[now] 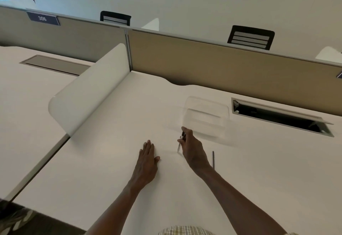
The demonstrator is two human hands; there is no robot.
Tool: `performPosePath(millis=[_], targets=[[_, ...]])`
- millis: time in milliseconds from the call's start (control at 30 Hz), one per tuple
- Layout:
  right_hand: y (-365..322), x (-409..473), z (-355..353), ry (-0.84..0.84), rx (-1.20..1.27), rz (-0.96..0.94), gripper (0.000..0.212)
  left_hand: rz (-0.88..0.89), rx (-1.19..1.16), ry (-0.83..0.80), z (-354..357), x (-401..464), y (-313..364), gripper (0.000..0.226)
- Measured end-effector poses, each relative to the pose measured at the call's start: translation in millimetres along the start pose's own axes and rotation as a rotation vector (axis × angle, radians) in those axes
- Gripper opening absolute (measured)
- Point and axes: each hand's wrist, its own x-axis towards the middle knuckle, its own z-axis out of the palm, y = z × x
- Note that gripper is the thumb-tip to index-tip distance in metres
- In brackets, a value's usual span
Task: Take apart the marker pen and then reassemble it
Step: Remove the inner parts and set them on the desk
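Observation:
My right hand (192, 148) is closed around a slim marker pen (180, 143), which points steeply down with its pale lower end just above the white desk (114, 170). Its dark upper end shows between my thumb and fingers. To the left, my left hand (147, 158) lies flat on the desk, palm down, fingers together, holding nothing. A thin dark rod (213, 159), possibly a pen part, lies on the desk just right of my right wrist.
A clear plastic container (205, 117) stands just beyond my right hand. An open cable hatch (277, 117) is cut into the desk at the right. A white curved divider (88, 94) rises at the left, and a tan partition (222, 64) closes the back.

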Motion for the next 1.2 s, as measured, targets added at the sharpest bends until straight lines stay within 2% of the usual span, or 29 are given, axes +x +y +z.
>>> performPosePath(millis=[200, 400, 733, 967, 1200], targets=[[2.3, -1.5, 1.2, 0.032, -0.004, -0.040, 0.038, 0.030, 0.127, 0.025, 0.1, 3.6, -1.7, 0.064], [2.6, -4.7, -3.5, 0.057, 0.017, -0.018, 0.034, 0.074, 0.239, 0.016, 3.7, 4.9, -6.3, 0.077], [1.2, -4.3, -2.4, 0.035, 0.040, 0.039, 0.035, 0.095, 0.286, -0.039, 2.8, 9.5, -8.9, 0.077], [-3.2, 0.3, -2.2, 0.073, 0.048, -0.008, 0.038, 0.100, 0.297, -0.046, 3.6, 9.1, -10.5, 0.077], [-1.9, 1.0, 0.3, -0.021, 0.034, 0.000, 0.036, 0.097, 0.303, -0.041, 4.2, 9.9, -10.7, 0.076]])
